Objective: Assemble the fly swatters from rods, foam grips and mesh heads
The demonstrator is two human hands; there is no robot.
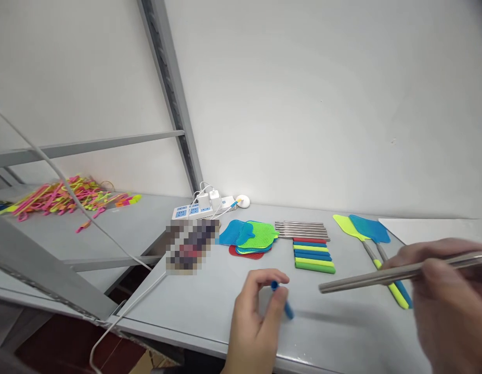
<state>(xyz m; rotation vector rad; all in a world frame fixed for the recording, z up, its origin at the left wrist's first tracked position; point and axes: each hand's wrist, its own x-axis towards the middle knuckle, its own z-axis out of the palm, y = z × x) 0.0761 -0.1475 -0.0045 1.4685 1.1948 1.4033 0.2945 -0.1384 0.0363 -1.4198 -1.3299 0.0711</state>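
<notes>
My left hand (254,317) is closed around a blue handle sleeve (283,301) low over the grey table (194,306). My right hand (447,301) grips a metal rod (381,275) that points left toward the sleeve, its tip a short way from it. Behind them lie a row of colored handle sleeves (314,254), a bundle of metal rods (301,230), and a pile of mesh swatter heads (250,237). Two finished swatters (365,231), one yellow-green and one blue, lie at the right, partly hidden by my right hand.
A white power strip (197,209) with chargers and cables sits by the wall. A blurred object (191,244) stands near the table's left edge. A heap of pink, orange and yellow plastic pieces (65,197) covers the left shelf. Slanted metal frame bars (170,93) rise at left.
</notes>
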